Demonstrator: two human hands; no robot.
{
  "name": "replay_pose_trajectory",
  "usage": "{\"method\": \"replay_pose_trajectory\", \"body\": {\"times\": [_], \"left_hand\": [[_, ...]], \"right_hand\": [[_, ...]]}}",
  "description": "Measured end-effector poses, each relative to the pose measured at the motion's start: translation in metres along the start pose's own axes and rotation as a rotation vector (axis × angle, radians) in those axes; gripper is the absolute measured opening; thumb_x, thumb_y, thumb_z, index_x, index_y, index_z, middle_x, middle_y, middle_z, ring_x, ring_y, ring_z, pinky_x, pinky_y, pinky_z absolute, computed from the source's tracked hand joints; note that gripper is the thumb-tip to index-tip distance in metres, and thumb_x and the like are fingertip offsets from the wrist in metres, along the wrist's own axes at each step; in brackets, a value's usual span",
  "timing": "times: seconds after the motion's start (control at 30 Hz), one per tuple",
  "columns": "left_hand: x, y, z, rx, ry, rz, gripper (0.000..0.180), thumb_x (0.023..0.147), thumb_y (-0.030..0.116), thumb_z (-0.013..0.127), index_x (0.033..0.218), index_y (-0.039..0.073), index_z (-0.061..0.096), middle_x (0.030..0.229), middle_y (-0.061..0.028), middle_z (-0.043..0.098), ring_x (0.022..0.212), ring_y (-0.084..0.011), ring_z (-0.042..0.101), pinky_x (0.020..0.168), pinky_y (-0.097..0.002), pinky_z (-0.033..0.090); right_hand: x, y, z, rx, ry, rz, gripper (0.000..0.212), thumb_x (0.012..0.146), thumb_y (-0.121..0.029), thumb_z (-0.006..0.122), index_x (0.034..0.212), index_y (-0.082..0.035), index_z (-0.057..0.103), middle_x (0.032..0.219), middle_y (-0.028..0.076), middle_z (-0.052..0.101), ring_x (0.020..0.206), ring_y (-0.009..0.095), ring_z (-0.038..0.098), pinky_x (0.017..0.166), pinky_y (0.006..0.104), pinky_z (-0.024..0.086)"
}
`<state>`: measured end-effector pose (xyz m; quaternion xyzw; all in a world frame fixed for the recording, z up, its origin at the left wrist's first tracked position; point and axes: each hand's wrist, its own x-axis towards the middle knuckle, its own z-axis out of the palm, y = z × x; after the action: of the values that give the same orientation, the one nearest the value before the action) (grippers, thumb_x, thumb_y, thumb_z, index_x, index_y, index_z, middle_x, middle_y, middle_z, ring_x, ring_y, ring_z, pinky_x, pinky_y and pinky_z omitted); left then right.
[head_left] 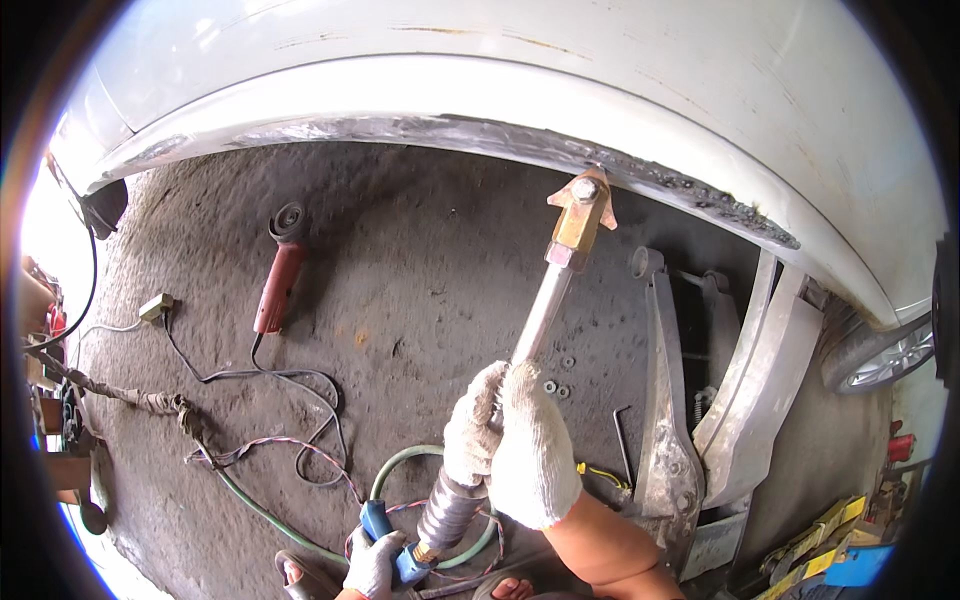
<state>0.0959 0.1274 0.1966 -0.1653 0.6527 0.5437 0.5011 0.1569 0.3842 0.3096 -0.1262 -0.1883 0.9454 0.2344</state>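
A dent puller (541, 310) slants up from my lap area to the white car's lower sill (470, 133). Its pronged copper-coloured tip (584, 192) meets the sill's lower edge beside a rough, dark, scraped patch (715, 195). My right hand (530, 445), in a white knitted glove, is closed around the rod just above the ribbed metal weight (450, 515). Down at the rear end, my left hand (373, 566), also gloved, grips the blue handle (376, 520). A green hose (268, 512) and twisted red-and-white wires loop around that handle.
A red angle grinder (276, 285) lies on the concrete floor, its black cord (320, 375) trailing to a plug connector (156, 306). Small washers (558, 388) and a hex key (622, 445) lie right of the rod. Beyond them stand metal support arms (765, 380) and a car wheel (885, 365).
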Motion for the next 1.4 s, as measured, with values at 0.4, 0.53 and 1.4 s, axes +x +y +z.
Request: {"method": "replay_pose_trajectory", "body": {"times": [0.4,0.53,1.4], "left_hand": [[0.005,-0.008,-0.014,-0.113,-0.045,0.022,0.034,0.097,0.028,0.057,0.116,-0.001,0.057,0.096,-0.0094,0.065,0.075,-0.0211,0.067,0.063,-0.0365,0.057],[0.009,-0.009,-0.007,-0.070,0.057,0.041,0.026,0.096,0.025,0.060,0.108,0.002,0.058,0.090,-0.0095,0.065,0.074,-0.0221,0.067,0.062,-0.0382,0.059],[-0.004,-0.015,0.006,-0.056,0.129,0.110,0.032,0.091,0.013,0.054,0.121,0.001,0.054,0.096,-0.0081,0.061,0.082,-0.0206,0.065,0.072,-0.0366,0.057]], "right_hand": [[0.028,-0.027,0.022,-0.328,-0.049,0.114,0.006,0.094,-0.006,0.062,0.095,-0.005,0.057,0.077,0.008,0.062,0.065,0.017,0.063,0.060,0.0326,0.056],[-0.009,0.022,0.004,-0.705,-0.152,-0.026,0.004,0.097,-0.005,0.057,0.099,-0.002,0.057,0.077,0.009,0.062,0.068,0.018,0.062,0.066,0.0359,0.054],[-0.031,0.024,-0.018,-0.573,-0.029,0.041,0.010,0.088,0.004,0.064,0.096,-0.001,0.059,0.083,0.008,0.066,0.078,0.015,0.066,0.072,0.0311,0.054]]}}
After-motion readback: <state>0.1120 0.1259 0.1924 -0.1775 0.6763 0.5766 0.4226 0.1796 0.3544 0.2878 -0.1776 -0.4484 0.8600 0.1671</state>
